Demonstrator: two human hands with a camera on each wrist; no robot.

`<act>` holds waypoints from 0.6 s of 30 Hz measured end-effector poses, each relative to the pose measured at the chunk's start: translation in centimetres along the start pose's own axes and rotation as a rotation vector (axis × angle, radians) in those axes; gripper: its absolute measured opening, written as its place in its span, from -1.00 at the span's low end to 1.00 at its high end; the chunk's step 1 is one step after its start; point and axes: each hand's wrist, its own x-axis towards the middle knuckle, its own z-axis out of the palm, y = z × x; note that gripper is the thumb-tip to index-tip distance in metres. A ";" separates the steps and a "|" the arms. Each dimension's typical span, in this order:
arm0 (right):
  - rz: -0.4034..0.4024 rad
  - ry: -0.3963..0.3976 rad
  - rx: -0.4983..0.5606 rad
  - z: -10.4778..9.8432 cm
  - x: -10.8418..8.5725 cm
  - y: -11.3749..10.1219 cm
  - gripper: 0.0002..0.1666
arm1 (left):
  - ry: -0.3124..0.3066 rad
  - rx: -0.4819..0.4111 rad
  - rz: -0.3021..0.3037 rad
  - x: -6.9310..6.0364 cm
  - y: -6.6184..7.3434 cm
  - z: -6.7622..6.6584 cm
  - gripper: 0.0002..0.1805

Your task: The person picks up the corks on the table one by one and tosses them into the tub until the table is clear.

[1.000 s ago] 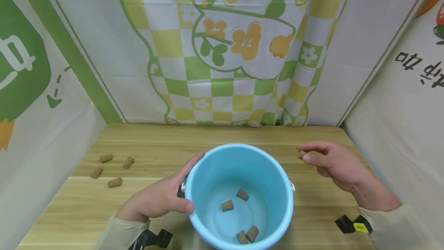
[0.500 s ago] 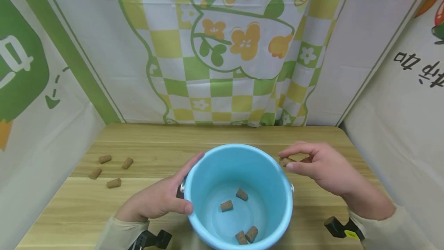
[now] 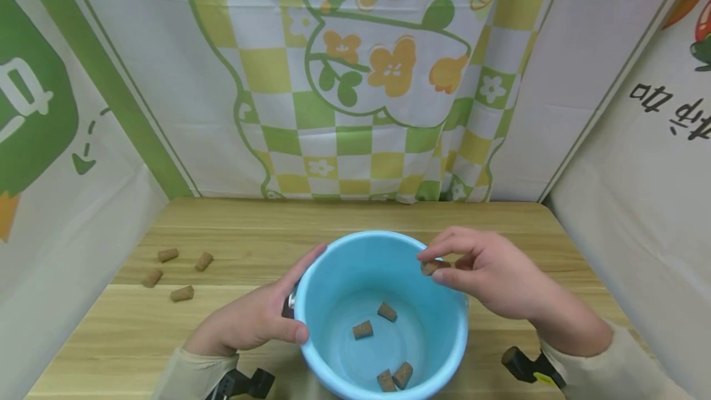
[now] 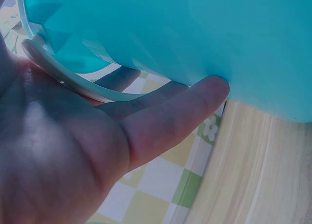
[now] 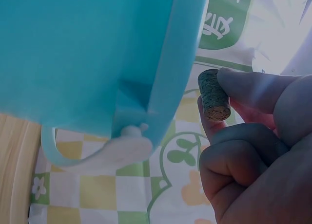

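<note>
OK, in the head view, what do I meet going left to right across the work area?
Four loose corks, left hand, blue bucket, right hand.

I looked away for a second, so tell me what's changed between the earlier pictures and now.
The right hand moved left, bringing its pinched cork from beside the blue bucket to above the rim. Nothing was taken or let go. Unchanged: the left hand against the bucket, four corks inside it and four on the table.
</note>
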 end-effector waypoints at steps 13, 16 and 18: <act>-0.033 -0.033 -0.016 1.0 0.2 0.1 -0.72 | 0.005 0.025 0.004 -0.1 -0.4 -0.2 0.21; -0.021 -0.037 -0.014 1.1 0.2 0.2 -0.73 | 0.004 0.025 -0.001 -0.1 -0.3 -0.2 0.21; -0.017 -0.039 -0.003 1.1 0.2 0.2 -0.73 | 0.003 0.016 -0.006 0.0 -0.3 -0.1 0.22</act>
